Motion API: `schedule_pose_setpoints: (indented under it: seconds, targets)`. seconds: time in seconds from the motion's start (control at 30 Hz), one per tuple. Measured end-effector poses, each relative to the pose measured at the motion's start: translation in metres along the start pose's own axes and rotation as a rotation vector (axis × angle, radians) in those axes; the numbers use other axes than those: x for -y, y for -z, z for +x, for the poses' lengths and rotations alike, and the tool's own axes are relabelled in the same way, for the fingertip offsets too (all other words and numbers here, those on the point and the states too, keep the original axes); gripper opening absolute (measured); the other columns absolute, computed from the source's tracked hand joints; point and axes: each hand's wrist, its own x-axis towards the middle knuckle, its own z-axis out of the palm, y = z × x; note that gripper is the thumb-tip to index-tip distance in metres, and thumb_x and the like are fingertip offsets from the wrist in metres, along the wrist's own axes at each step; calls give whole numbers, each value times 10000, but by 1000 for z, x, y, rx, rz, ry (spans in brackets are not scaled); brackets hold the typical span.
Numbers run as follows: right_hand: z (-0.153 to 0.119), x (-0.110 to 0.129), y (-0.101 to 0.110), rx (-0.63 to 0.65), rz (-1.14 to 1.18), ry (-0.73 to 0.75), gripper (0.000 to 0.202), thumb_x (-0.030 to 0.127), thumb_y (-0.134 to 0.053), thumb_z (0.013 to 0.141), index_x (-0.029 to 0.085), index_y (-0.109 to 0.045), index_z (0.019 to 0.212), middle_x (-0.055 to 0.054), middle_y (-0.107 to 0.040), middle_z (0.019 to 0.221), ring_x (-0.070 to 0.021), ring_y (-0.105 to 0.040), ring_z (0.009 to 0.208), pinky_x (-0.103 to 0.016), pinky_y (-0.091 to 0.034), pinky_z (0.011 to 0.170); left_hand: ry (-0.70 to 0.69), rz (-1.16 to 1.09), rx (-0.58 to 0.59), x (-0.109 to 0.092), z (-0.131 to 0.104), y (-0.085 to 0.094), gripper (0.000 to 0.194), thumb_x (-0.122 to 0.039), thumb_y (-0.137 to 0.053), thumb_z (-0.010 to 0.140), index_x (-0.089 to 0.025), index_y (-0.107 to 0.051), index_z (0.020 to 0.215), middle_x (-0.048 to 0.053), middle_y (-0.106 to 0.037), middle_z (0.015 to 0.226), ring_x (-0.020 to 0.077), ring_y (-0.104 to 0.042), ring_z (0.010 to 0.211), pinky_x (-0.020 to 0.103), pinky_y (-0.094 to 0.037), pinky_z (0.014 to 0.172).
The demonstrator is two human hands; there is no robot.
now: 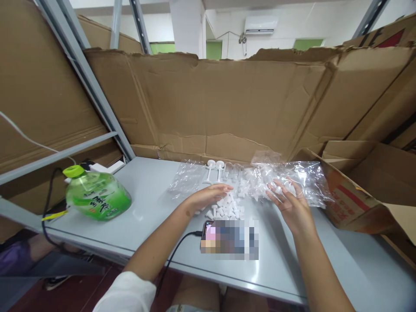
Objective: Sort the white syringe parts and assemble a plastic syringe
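Hands number two: the left hand [208,195] lies flat, fingers spread, on a heap of small white plastic pieces [227,208] mid-desk; the right hand [287,200] hovers open beside it, over crinkled clear plastic bags [292,180]. Two white mushroom-shaped parts [215,169] stand behind. One green bottle [97,195] lies leftward on the grey desk [156,216]. A pixelated phone [229,239] is unreadable; the pieces are too many to count.

this looks like a small packing or assembly workshop, set up in a storeroom rather than a home. a plain grey table [146,203] is walled in by flattened cardboard [227,104] from 9 to 3 o'clock, with grey steel racking [87,82] at 10 o'clock. heaps of small white plastic parts [229,207] and clear bags [292,177] lie at 12 o'clock, an open carton [354,203] at 3, an air conditioner [261,25] high on the far wall.
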Motion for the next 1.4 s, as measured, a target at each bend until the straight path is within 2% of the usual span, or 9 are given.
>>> schedule_pose_setpoints:
  seconds: [0.07, 0.2, 0.27, 0.37, 0.57, 0.77, 0.93, 1.1, 1.4]
  targets:
    - [-1, 0, -1, 15, 2, 8, 415, 214, -668, 719, 351, -512, 1078, -1, -653, 1047, -231, -623, 985, -493, -397, 966, -30, 3, -43, 1, 2, -1, 330, -417, -588, 757, -209, -646, 1007, 89, -526, 1229, 223, -486, 1096, 336, -322, 946]
    - [-2, 0, -3, 27, -6, 12, 470, 206, -661, 718, 366, -485, 1123, 3, -647, 1049, -233, -622, 992, -485, -419, 948, -204, -79, -206, -2, 5, -3, 285, -377, -610, 752, -151, -649, 920, 109, -619, 1057, 201, -568, 943, 321, -387, 869]
    - [-3, 0, -6, 33, -10, -1, 518, 206, -669, 704, 378, -464, 1147, 8, -648, 1043, -236, -622, 992, -488, -433, 930, -243, -188, -155, -5, 4, -4, 292, -356, -592, 774, -133, -640, 957, 123, -633, 1038, 208, -582, 946, 328, -392, 884]
    - [-6, 0, -10, 66, -15, -17, 557, 202, -676, 693, 383, -448, 1168, 7, -650, 1042, -233, -620, 996, -477, -456, 901, -209, -293, -23, -9, 0, -4, 315, -306, -564, 805, -133, -607, 1065, 142, -595, 1144, 234, -551, 1060, 358, -357, 958]
    - [-12, 0, -17, 162, -47, -75, 627, 224, -707, 674, 393, -431, 1210, -11, -635, 1107, -248, -617, 998, -471, -459, 879, -135, -374, 200, -6, -2, -5, 351, -279, -481, 858, -133, -547, 1170, 156, -563, 1199, 240, -511, 1135, 402, -285, 1032]
    - [-16, -6, -19, 312, -68, -101, 603, 261, -704, 695, 344, -442, 1233, -74, -602, 1180, -266, -597, 1026, -511, -421, 905, -164, -379, 334, -1, -2, -18, 375, -257, -530, 834, -133, -538, 1187, 147, -506, 1271, 270, -484, 1162, 431, -260, 1043]
    - [-21, -6, -23, 378, -74, -101, 624, 266, -710, 690, 345, -441, 1247, -53, -537, 1272, -248, -538, 1113, -478, -361, 978, -147, -480, 334, 0, -2, -27, 376, -294, -446, 881, -162, -491, 1230, 134, -429, 1343, 260, -462, 1185, 418, -243, 1050]
    - [-22, -9, -24, 398, -119, -39, 606, 275, -688, 713, 348, -437, 1260, -33, -463, 1347, -216, -438, 1211, -432, -344, 1004, -138, -651, 309, 2, 1, -26, 366, -301, -412, 893, -183, -475, 1234, 136, -434, 1337, 221, -523, 1122, 394, -269, 1036]
    - [-21, -15, -26, 372, -93, -69, 510, 314, -688, 718, 355, -502, 1191, -33, -499, 1311, -249, -494, 1161, -464, -380, 973, -111, -692, 251, 4, 4, -25, 351, -294, -370, 906, -162, -488, 1208, 152, -506, 1259, 202, -554, 1060, 428, -287, 1022]
